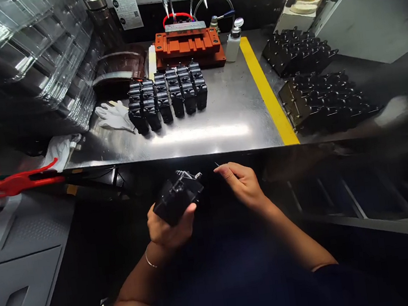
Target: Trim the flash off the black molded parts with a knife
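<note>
My left hand is closed around a black plastic housing, tilted up to the right in front of the bench edge. Bright metal springs or wire parts stick out at the housing's upper end. To the right, my right hand pinches a thin metal pin between thumb and forefinger, apart from the housing. What kind of pin it is cannot be made out. Beyond the hands, several similar black housings stand in rows on the steel bench.
An orange fixture stands at the back beside a white pump bottle. Yellow tape crosses the bench. Black parts with pins lie right of it. White gloves, stacked clear trays and a red tool are left.
</note>
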A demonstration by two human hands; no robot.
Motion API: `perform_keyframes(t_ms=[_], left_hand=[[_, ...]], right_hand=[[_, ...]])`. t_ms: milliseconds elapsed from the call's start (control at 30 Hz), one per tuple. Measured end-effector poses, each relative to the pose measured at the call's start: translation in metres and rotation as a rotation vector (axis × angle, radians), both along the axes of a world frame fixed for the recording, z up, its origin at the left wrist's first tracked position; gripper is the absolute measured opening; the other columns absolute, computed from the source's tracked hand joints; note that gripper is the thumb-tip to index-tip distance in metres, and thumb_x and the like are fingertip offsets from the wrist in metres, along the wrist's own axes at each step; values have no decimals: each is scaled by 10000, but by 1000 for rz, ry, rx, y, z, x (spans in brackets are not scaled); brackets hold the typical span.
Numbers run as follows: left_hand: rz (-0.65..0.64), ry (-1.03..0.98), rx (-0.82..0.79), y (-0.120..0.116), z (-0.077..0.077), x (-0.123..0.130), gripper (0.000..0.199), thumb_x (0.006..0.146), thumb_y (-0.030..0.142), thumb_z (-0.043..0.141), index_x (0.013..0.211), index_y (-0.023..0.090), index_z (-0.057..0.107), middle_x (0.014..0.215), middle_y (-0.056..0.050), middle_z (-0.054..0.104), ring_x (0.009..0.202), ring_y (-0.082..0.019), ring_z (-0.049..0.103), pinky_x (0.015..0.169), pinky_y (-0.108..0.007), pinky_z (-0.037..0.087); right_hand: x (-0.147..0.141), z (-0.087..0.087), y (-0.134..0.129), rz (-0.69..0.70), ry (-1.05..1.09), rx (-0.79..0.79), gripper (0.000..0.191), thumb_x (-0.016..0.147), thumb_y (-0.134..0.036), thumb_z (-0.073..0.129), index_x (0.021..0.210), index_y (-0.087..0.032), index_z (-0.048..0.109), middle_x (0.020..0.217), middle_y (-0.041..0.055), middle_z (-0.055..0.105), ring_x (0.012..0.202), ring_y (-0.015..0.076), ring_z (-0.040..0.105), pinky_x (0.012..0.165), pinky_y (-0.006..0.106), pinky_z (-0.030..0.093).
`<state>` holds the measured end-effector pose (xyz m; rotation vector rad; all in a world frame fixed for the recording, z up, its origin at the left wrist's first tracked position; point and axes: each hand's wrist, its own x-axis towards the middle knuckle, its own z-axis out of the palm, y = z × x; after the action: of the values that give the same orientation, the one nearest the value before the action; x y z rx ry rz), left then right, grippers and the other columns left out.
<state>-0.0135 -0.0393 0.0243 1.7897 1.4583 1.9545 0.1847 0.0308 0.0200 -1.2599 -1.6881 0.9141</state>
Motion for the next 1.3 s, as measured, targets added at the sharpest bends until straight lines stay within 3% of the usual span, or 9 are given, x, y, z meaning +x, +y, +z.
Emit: perform_keyframes(t_ms=[100, 233, 367, 467, 633, 767, 967, 1167, 1300], left_hand=[[-42, -552, -273, 20, 13, 10, 291, 794, 430, 757, 663, 179, 690, 562, 8, 658, 505, -145, 642, 532, -266, 527], [-391, -1115, -538, 42, 28, 19, 352, 776, 518, 735, 871, 180, 760, 854, -70, 776, 790, -226, 738, 702, -339, 598], [-646, -989, -671, 45, 26, 14, 467, 739, 439, 788, 1136, 200, 736, 1242, -130, 711, 1171, -300, 649, 942, -399, 557], [-467, -814, -745, 40, 17, 8, 391, 743, 421, 795, 1053, 186, 763, 1148, -125, 743, 1072, -287, 687, 915, -404, 568], [-336, -738, -878, 31, -3, 2, 464, 640, 548, 829, 923, 184, 787, 999, -111, 781, 927, -292, 730, 796, -383, 614], [-289, -685, -862, 28, -14, 1, 460, 612, 585, 833, 888, 220, 794, 953, -75, 794, 875, -268, 747, 761, -341, 627], [-245, -615, -849, 31, -31, -3, 473, 607, 626, 817, 881, 241, 798, 952, -60, 799, 855, -250, 758, 753, -312, 631], [-271, -653, -950, 41, -45, 14, 497, 558, 612, 846, 845, 210, 791, 882, -78, 799, 805, -267, 756, 697, -336, 621], [-391, -625, -995, 51, -30, 43, 477, 587, 563, 845, 844, 166, 783, 866, -113, 790, 787, -271, 745, 708, -360, 607]], right_hand=[[3, 4, -7, 240, 9, 38, 525, 816, -624, 646, 1043, -154, 708, 901, 72, 697, 756, 155, 632, 666, 272, 515], [10, 14, -9, 496, -54, -111, 423, 747, -527, 735, 927, -146, 695, 764, 11, 669, 642, 122, 587, 584, 230, 466], [36, 32, 37, 123, -101, -184, 393, 791, -524, 657, 893, -144, 661, 778, 21, 677, 692, 156, 613, 612, 258, 474], [53, 50, 101, -276, -529, -174, 362, 848, -494, 589, 907, -147, 671, 887, 74, 720, 834, 210, 662, 703, 287, 485], [38, 62, 196, -368, -629, -167, 364, 865, -393, 596, 1113, -136, 668, 1116, 149, 732, 1023, 275, 676, 804, 309, 487], [4, 63, 228, -306, -645, -80, 448, 941, -493, 512, 1249, -180, 602, 1299, 114, 670, 1135, 235, 643, 886, 279, 476], [47, 82, 200, -278, -694, -43, 405, 912, -544, 565, 1211, -286, 654, 1240, 0, 712, 1123, 174, 656, 891, 210, 480], [174, 75, 119, -729, -892, -179, 392, 963, -323, 471, 1258, -104, 606, 1272, 240, 611, 1117, 363, 655, 904, 442, 481], [195, 57, 100, -730, -951, -217, 347, 926, -312, 525, 1200, -127, 629, 1328, 206, 573, 1059, 343, 681, 878, 405, 478]])
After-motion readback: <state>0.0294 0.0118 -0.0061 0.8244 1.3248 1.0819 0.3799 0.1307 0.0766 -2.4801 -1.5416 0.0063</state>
